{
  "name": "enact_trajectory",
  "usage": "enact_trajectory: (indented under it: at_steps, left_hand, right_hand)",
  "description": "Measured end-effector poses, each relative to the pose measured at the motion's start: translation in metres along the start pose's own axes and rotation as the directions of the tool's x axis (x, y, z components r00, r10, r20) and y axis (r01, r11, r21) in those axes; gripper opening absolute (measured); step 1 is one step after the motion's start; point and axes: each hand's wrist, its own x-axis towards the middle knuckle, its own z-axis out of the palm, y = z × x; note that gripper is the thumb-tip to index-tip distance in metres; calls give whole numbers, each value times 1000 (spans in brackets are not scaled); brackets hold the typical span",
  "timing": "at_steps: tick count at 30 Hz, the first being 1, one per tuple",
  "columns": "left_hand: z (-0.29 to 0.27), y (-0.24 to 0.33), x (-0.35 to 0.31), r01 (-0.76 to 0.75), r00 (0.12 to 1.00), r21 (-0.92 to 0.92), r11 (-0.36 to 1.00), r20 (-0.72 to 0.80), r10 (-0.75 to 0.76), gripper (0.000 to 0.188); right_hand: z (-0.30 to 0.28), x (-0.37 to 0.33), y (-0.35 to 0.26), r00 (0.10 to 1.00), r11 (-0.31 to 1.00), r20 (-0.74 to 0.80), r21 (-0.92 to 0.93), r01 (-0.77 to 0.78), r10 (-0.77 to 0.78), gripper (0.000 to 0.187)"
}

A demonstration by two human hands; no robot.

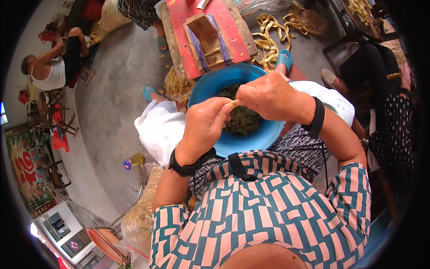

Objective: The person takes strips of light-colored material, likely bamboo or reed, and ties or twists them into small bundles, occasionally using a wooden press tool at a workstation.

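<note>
Over a blue basin (207, 86) my two hands meet, fingertips almost touching. A short yellowish strip (233, 103) is pinched between them, only a bit of it showing. My left hand (202, 122) is closed on its left end, thumb against forefinger. From the right, my right hand (274, 95) is closed at the other end, its knuckles hiding most of the fingers. Below the hands, the basin holds a heap of dark greenish pieces (244, 122); part of the heap is covered by my hands.
Beyond the basin stands a red-topped board (179, 27) carrying a small wooden trough (207, 41). Long yellow strips (267, 40) lie on the floor at right, a pile of short pieces (177, 85) at left. A jar (134, 161) lies left. Other people sit nearby.
</note>
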Motion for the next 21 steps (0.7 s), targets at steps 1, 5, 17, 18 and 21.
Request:
enact_trajectory:
  at_steps: [1, 5, 17, 18, 21]
  left_hand:
    - [0, -1, -2, 38, 999, -12, 999, 39, -38, 17]
    - [-14, 0, -19, 227, 971, -296, 928, 138, -194, 21]
    - [-25, 7, -65, 61, 998, -906, 418, 55, -27, 22]
    - [-24, 6, -65, 92, 995, -920, 381, 99, -2, 21]
    - [-23, -6, -66, 119, 990, -943, 312, 136, 31, 20]
  right_hand:
    - [1, -2, -2, 1000, 1000, -2, -4, 2, -2, 22]
    - [-3, -16, -2, 999, 998, -17, -42, 51, -52, 26]
    - [25, -30, -2, 955, 990, -294, -137, 5, -46, 10]
    - [25, -28, -2, 954, 990, -297, -139, 7, -48, 10]
    - [25, -23, -4, 937, 983, -348, -179, -26, -38, 9]
